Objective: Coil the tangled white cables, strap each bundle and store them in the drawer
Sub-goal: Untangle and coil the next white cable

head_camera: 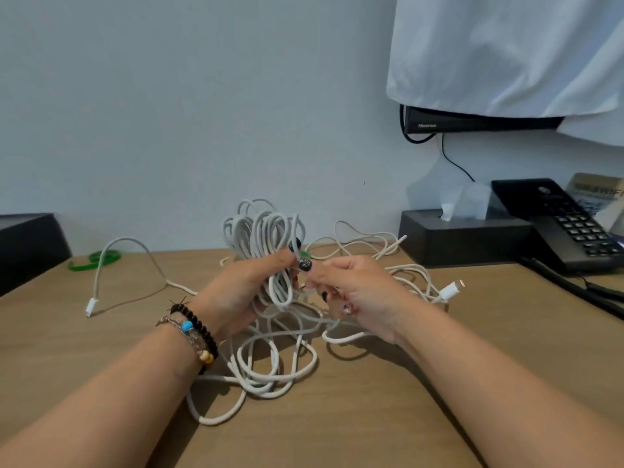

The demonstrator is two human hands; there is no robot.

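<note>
- i see the wooden bench (388, 383) filling the lower half of my view, set against a pale wall.
- top right, a white cloth (506, 52) hangs over a black screen (472, 122).
- at the right edge of the bench a black phone (557, 224) sits just beside a dark tissue box (462, 241).
- at the left edge there is a black box (27, 241), with a green strap (96, 260) lying on the bench near it.
- the white cables (270, 363) sprawl in a loose tangle across the middle of the bench, under and between my forearms; one end with a plug (91, 307) trails off to the left, another plug (452, 288) lies to the right.
- my left hand (243, 288) is curled round a bunch of upright cable loops (266, 231), lifted clear of the bench.
- my right hand (358, 292) pinches a cable strand right beside that bunch, thumb tip close to the left hand's.
- beaded bracelets (196, 332) circle my left wrist.
</note>
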